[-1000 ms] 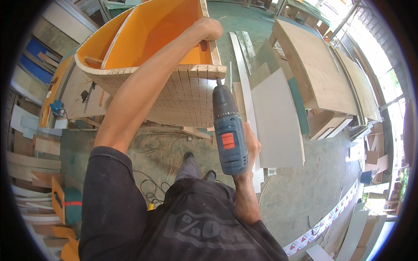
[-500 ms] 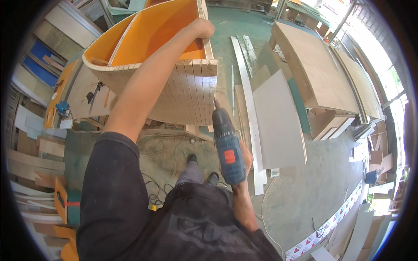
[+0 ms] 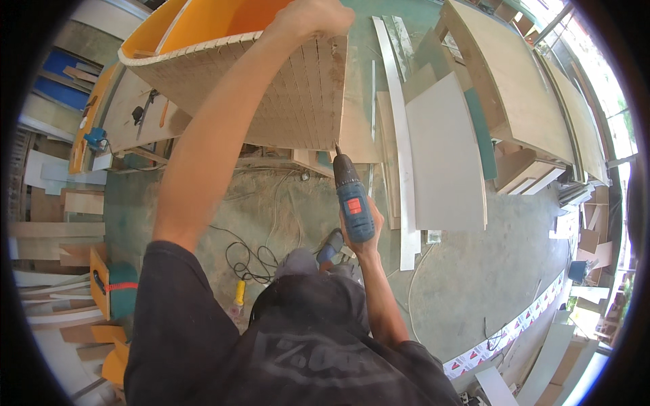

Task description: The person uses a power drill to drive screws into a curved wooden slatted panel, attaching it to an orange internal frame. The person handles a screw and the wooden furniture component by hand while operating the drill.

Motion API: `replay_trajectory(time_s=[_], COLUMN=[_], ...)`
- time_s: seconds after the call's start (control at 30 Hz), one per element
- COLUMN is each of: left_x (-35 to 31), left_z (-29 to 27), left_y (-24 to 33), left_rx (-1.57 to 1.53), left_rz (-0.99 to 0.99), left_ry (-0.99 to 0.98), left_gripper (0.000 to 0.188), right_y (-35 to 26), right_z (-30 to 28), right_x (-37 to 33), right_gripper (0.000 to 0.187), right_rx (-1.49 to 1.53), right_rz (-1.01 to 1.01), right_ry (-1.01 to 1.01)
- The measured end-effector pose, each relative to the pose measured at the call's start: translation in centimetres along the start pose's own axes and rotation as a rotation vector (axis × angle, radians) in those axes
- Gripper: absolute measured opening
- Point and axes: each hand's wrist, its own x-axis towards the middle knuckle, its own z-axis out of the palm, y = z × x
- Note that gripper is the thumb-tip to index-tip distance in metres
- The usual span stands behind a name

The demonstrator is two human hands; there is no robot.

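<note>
My right hand (image 3: 372, 229) is wrapped round the grip of a dark blue cordless drill (image 3: 354, 203) with an orange-red patch. The drill points away from me. Its bit tip is at the lower right corner of a curved wooden cabinet (image 3: 284, 101); whether it touches the wood I cannot tell. The cabinet's outer face has closely spaced slits, and its inside is orange-yellow. Stretched across its top, my left arm ends in my left hand (image 3: 317, 17), closed over the upper rim near the right corner. The fingertips are partly hidden.
White strips (image 3: 399, 169) and a pale board (image 3: 443, 155) lie right of the drill. Beyond them stands a large plywood table-like unit (image 3: 504, 81). A black cable (image 3: 247, 257) with a yellow connector (image 3: 240, 292) lies by my feet. Stacked offcuts (image 3: 57, 233) line the left side.
My left hand has come nearer along the rim to the front right corner. The drill has moved to the cabinet's lower corner. The cabinet sits higher in view, and my legs have shifted.
</note>
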Motion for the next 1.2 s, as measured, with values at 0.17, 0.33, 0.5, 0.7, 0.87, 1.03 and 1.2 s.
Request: replay_trajectory(time_s=[0.17,0.33,0.5,0.7,0.87,1.03,1.2], left_x=[-0.6,2.8,1.9,1.9,4.7,1.4,3.8], left_z=[-0.1,-1.0,-1.3,-0.9,-0.7,1.2,-1.5], left_y=[-0.1,-1.0,0.0,-0.7,-3.7,-0.9,-4.0], left_rx=[0.178,0.474,0.397,0.601,0.955,0.228,0.648], left_rz=[0.099,0.293,0.254,0.483,0.657,0.365,0.485], left_ry=[0.089,-0.201,-0.125,-0.049,0.025,0.110,-0.085], left_gripper=[0.037,0.033,0.033,0.030,0.028,0.030,0.036], right_y=[2.9,3.9,3.5,3.7,2.9,4.0,2.6], right_z=[2.7,3.6,4.3,5.2,5.8,4.6,6.2], right_x=[0.0,0.9,2.2,2.5,2.5,2.4,2.4], right_gripper=[0.020,0.021,0.026,0.017,0.019,0.019,0.019], right_rx=[-0.032,0.017,0.037,0.012,0.044,-0.002,0.048], right_rz=[-0.025,-0.033,-0.074,-0.095,-0.120,-0.080,-0.116], right_ry=[0.005,0.009,0.030,0.118,0.117,0.105,0.116])
